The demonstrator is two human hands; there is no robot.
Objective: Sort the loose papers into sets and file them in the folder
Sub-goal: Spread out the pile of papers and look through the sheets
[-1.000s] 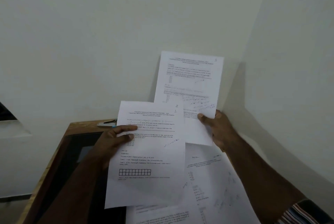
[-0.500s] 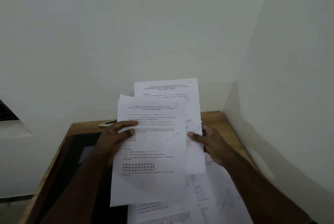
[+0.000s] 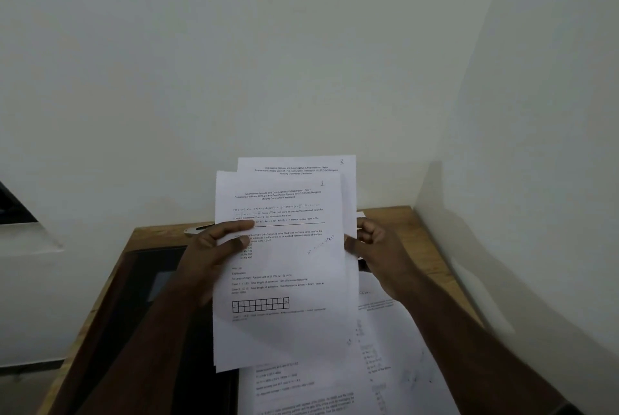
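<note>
1. The left hand [image 3: 214, 257] pinches the held sheaf [image 3: 281, 267] at its left edge, thumb across the print; the right hand [image 3: 378, 253] curls at the sheaf's right edge, pinching the sheet marked 3 [image 3: 301, 165] behind the top page.
2. That sheet rides high of the sheaf; squared carelessly, it could crumple or slip.
3. Below the sheaf, loose papers [image 3: 385, 347] cover the wooden table [image 3: 395, 220]; a dropped page would mix into them, undoing the set.
4. No folder is identifiable.
</note>
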